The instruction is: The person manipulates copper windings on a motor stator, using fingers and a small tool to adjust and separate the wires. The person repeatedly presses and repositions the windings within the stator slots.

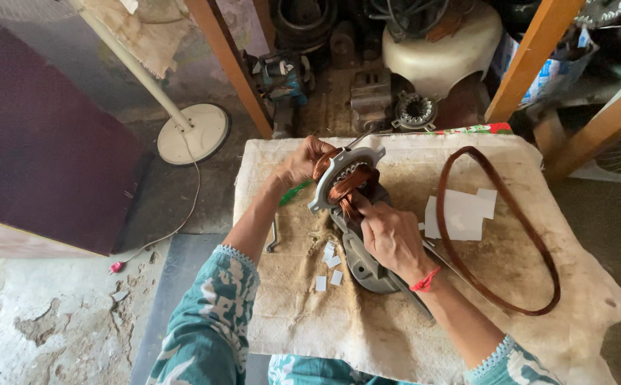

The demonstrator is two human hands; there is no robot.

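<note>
On the cloth-covered bench point(396, 335), a large brown loop of winding wire point(499, 228) is laid to the right of the motor stator point(346, 178), with white insulation slips point(460, 214) between them. The stator, at the bench's far middle, is gripped at its left rim by the left hand point(300, 162), while a copper coil point(346, 187) is pinched and pressed into it by the right hand point(389, 235). Best results are judged to come from a steadied stator and evenly seated turns.
</note>
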